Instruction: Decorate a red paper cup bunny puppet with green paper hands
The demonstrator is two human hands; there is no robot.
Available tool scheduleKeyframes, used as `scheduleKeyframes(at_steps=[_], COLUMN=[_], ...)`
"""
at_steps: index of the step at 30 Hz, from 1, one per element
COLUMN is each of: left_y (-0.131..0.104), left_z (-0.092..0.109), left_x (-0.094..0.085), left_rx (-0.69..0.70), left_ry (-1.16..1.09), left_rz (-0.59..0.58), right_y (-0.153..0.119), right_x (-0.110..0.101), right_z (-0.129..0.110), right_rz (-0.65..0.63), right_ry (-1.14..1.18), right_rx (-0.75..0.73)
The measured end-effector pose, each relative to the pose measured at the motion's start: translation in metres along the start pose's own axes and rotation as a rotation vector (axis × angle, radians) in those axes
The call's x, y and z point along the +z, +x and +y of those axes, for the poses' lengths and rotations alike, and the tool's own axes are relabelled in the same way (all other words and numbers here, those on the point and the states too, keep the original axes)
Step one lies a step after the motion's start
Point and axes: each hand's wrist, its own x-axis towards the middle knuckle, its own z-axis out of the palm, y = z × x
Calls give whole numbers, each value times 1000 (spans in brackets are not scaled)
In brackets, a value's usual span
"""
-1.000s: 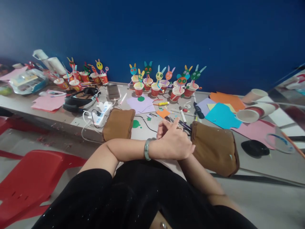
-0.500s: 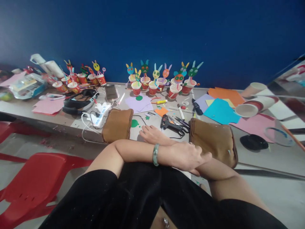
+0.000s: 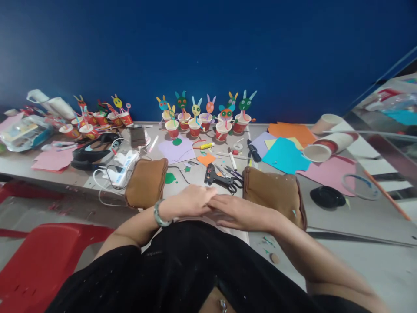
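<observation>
My left hand (image 3: 192, 200), with a pale green bangle (image 3: 162, 214) at its wrist, is at the table's near edge in front of my body. My right hand (image 3: 243, 212) reaches in from the other side, its fingers stretched out and touching the left hand's fingers. No object shows in either hand, though the overlapping fingertips are partly hidden. Just beyond them lie a black glue gun (image 3: 215, 176) and scissors (image 3: 232, 184). Brown padded cushions flank the hands: the left cushion (image 3: 146, 182) and the right cushion (image 3: 273, 195).
Red paper cups (image 3: 194, 129) with colourful rabbit-faced figures stand along the blue wall. A white power strip (image 3: 124, 167) and its cables lie left. Coloured paper (image 3: 286, 155), a cardboard tube (image 3: 330, 148) and a black dish (image 3: 327, 198) are right. A red chair (image 3: 52, 256) stands lower left.
My arms have uncrossed. The left hand moved left off the right forearm, and the right hand drew back to the right, so the fingers now meet. The view shifted slightly right.
</observation>
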Motion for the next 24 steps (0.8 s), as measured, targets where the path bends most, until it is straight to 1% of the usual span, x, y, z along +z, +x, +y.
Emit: scheduleKeyframes(at_steps=[1, 3, 4, 5, 6, 7, 8, 10, 11, 13, 16, 20, 24], left_y=[-8, -24, -33, -41, -48, -55, -60, -65, -65, -61, -51, -39, -31], left_z=[-8, -27, -36, -46, -55, -64, -72, -86, -91, -98, -100, -95, -93], left_x=[4, 13, 18, 23, 27, 31, 34, 37, 38, 41, 47, 56, 60], left_rx=[-123, -352, -449, -554, -662, -764, -872, -1035, -1081, -1128, -1159, -1190, -1199], left_ry=[17, 31, 21, 25, 56, 99, 140, 178, 180, 182, 191, 186, 154], left_rz=[31, 150, 248, 360, 467, 541, 578, 565, 545, 517, 527, 536, 529], right_y=[-9, -29, -39, -47, -55, -61, -65, -67, -66, -62, -59, -62, -64], right_x=[-8, -21, -25, -26, -26, -24, -21, -10, -3, 11, 25, 27, 24], right_z=[4, 16, 24, 33, 42, 51, 60, 75, 81, 88, 91, 89, 89], right_rz=[19, 158, 226, 265, 280, 280, 274, 286, 305, 354, 426, 554, 586], right_ry=[-3, -72, -116, -151, -174, -187, -192, -209, -229, -300, -379, -356, -355], right_rx=[-31, 17, 63, 108, 156, 208, 264, 379, 421, 463, 435, 336, 297])
